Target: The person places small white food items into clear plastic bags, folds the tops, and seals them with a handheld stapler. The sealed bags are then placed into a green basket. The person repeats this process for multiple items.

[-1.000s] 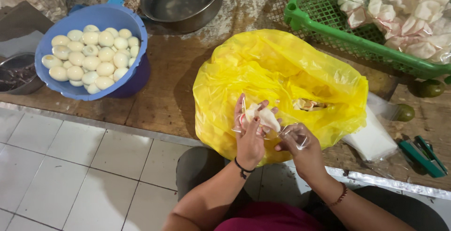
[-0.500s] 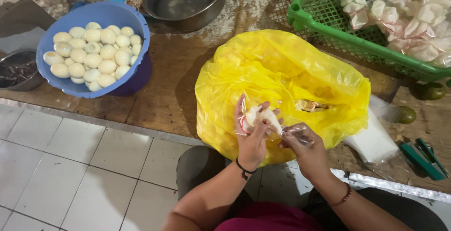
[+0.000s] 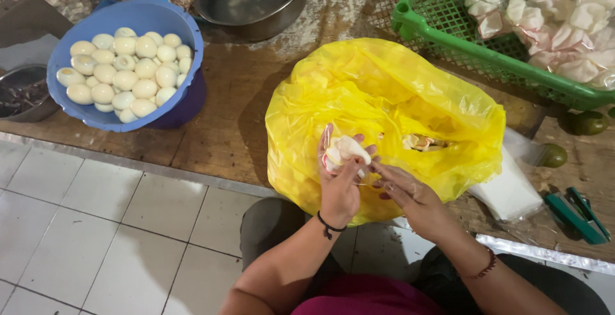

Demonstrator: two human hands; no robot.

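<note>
Over the near edge of the yellow bag (image 3: pixel 384 91), the left hand (image 3: pixel 338 187) clasps a wrapped egg (image 3: pixel 344 150); the right hand (image 3: pixel 410 196) pinches its wrapper. Beyond the bag's left sits a blue bowl (image 3: pixel 186 27) of eggs (image 3: pixel 122 75); beyond its right, a green crate (image 3: pixel 448 33).

Head view, steeply downward, close

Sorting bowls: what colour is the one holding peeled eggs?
Blue, seen in the head view.

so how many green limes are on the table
2 limes: one right of the yellow bag, one below the green crate. More may be hidden.
</note>
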